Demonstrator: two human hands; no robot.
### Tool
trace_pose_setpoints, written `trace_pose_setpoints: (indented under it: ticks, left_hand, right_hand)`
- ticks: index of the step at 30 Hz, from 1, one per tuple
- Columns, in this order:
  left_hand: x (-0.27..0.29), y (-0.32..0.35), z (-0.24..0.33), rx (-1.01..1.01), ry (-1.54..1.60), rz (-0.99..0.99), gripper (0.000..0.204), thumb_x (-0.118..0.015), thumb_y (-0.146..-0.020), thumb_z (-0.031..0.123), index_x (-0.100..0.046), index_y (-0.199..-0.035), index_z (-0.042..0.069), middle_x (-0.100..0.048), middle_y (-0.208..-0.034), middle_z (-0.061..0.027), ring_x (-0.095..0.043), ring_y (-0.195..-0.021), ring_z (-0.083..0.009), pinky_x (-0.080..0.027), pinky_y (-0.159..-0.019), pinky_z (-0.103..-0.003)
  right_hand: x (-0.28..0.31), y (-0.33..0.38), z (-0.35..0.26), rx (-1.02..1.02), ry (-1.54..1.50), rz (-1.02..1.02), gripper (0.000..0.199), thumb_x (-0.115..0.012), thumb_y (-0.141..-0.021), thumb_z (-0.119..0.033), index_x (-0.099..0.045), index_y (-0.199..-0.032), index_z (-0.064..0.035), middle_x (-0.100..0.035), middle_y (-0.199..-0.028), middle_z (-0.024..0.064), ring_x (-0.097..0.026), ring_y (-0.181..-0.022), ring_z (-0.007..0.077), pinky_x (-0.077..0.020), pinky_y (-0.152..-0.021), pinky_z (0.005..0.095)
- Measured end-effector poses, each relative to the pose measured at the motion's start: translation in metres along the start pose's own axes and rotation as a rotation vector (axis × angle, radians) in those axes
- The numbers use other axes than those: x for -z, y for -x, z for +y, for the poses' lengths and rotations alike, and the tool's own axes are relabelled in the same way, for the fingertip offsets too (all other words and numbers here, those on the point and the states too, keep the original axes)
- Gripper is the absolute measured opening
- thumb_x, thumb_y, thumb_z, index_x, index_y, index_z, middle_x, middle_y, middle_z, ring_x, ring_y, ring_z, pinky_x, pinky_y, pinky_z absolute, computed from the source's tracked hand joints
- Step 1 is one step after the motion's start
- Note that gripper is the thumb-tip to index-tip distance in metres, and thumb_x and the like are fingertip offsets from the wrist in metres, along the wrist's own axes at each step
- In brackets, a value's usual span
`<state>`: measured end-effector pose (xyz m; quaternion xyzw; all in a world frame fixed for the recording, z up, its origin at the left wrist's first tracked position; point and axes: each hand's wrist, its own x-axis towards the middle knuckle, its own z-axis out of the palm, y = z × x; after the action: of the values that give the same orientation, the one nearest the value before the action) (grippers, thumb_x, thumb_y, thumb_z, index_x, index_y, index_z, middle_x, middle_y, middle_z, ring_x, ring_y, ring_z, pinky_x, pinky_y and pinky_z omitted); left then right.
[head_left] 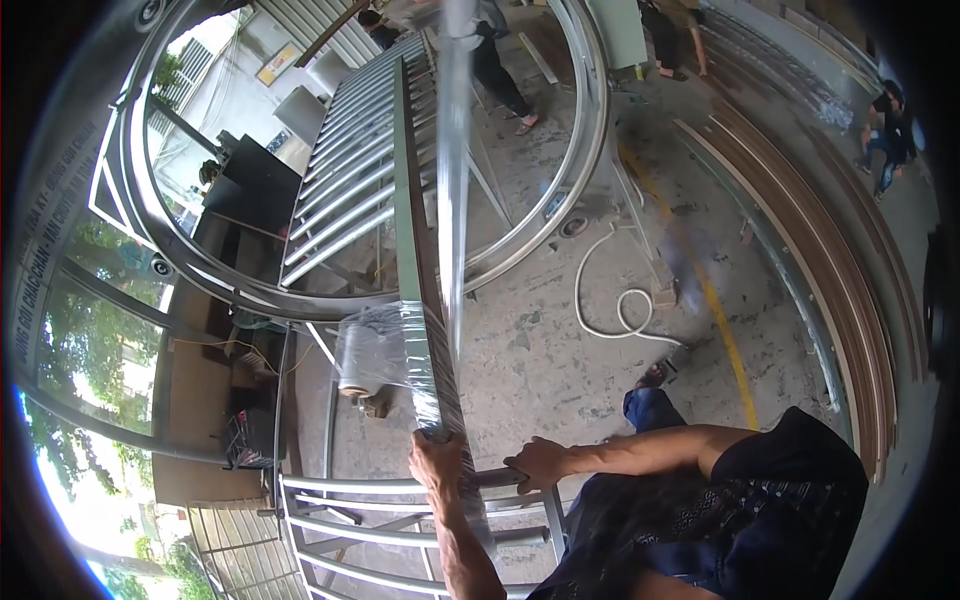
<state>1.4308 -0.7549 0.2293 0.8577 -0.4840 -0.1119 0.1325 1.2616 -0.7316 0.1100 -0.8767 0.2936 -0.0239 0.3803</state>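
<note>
A long bundle of green and brown boards (412, 220) runs away from me across a metal rack; its near end is wrapped in clear stretch film. My left hand (437, 460) is closed around that wrapped near end. My right hand (535, 462) rests, fingers curled, on a grey rail of the metal rack (350, 485) just right of the bundle. A roll of clear stretch film (365, 358) hangs against the bundle's left side, with film drawn onto the boards. A blurred shiny strip (455, 150) rises over the bundle.
A large metal ring (592, 150) circles the bundle further back. A white hose (615, 310) loops on the concrete floor beside a yellow line (725, 330). Long wooden strips (850, 290) lie at the right. Other people stand at the far end (500, 70) and at the right (885, 135).
</note>
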Motion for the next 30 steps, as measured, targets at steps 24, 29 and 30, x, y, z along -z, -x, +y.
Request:
trace_pose_setpoints:
  ticks: [24,29,30]
  left_hand:
    - [0.011,0.069,-0.046,-0.009,0.053,0.057,0.051,-0.074,-0.063,0.032,-0.055,-0.095,-0.002,-0.066,-0.083,-0.0271,-0.065,-0.079,-0.0443,-0.05,-0.072,-0.048]
    - [0.009,0.079,-0.058,0.022,0.008,0.065,0.057,-0.077,-0.064,0.039,-0.054,-0.096,-0.001,-0.067,-0.084,-0.0251,-0.065,-0.079,-0.0429,-0.05,-0.071,-0.048]
    - [0.009,0.08,-0.054,0.012,0.007,0.066,0.057,-0.077,-0.064,0.039,-0.054,-0.096,-0.001,-0.067,-0.084,-0.0251,-0.065,-0.079,-0.0429,-0.05,-0.071,-0.048]
  right_hand:
    - [0.001,-0.005,0.001,-0.014,-0.301,0.377,0.084,-0.068,-0.076,-0.057,-0.048,-0.124,0.0089,-0.061,-0.106,0.0283,-0.061,-0.099,0.041,-0.048,-0.088,0.0434]
    - [0.017,-0.062,-0.011,-0.274,-0.728,0.311,0.077,-0.062,-0.074,-0.073,-0.06,-0.077,0.0039,-0.053,-0.058,0.0075,-0.05,-0.053,0.0178,-0.0378,-0.046,0.0375]
    - [0.008,-0.077,-0.009,-0.275,-0.73,0.321,0.077,-0.062,-0.074,-0.073,-0.06,-0.077,0.0039,-0.053,-0.058,0.0075,-0.05,-0.053,0.0178,-0.0378,-0.046,0.0375]
